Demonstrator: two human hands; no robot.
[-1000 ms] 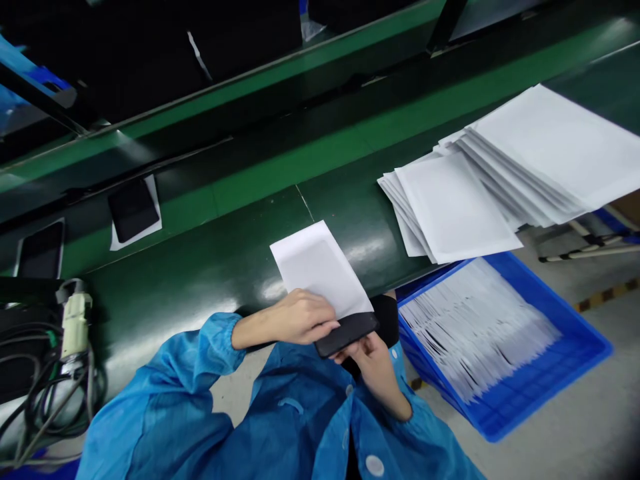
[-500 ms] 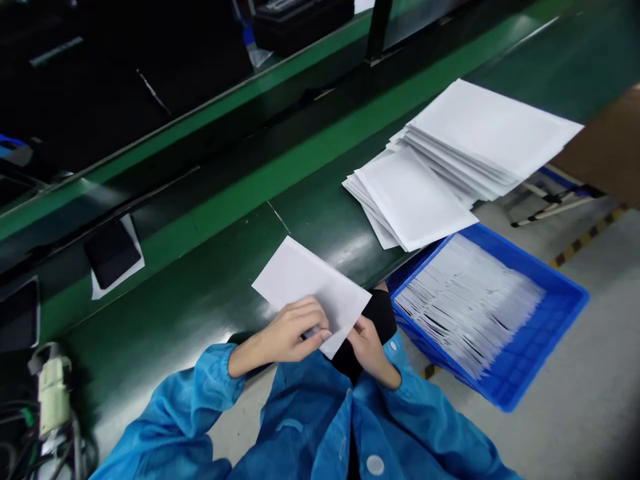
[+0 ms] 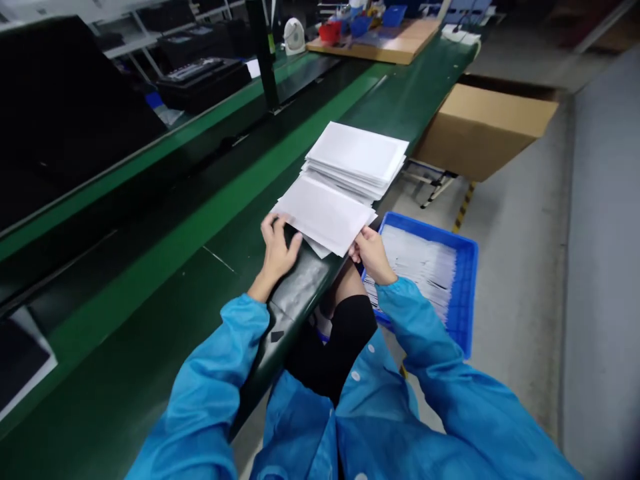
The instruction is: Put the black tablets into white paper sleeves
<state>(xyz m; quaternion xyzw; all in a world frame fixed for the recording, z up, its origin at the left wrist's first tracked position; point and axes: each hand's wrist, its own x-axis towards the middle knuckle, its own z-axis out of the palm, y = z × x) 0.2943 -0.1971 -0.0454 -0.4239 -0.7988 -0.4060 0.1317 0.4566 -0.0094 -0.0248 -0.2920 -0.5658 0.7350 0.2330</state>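
Note:
A flat white envelope (image 3: pixel 326 210) lies at a slant over the near end of the pile on the green bench. My right hand (image 3: pixel 373 253) pinches its near right corner. At its left corner is my left hand (image 3: pixel 280 248), fingertips touching the edge and thumb held apart from the fingers. Just beyond, a stack of similar white envelopes (image 3: pixel 357 150) leans away, fanned along its near side. Part of another envelope (image 3: pixel 317 248) shows underneath the one I touch.
Below the bench edge on my right, a blue crate (image 3: pixel 466 300) holds many white envelopes packed on edge. A large open cardboard box (image 3: pixel 480 130) stands farther back. The green bench (image 3: pixel 165 320) runs diagonally; a dark flat panel on white paper (image 3: pixel 23 363) lies at far left.
The view has swung right. My hands have moved from in front of my lap to the pile, and the envelope they held now lies over its near end. The left hand's fingers have spread.

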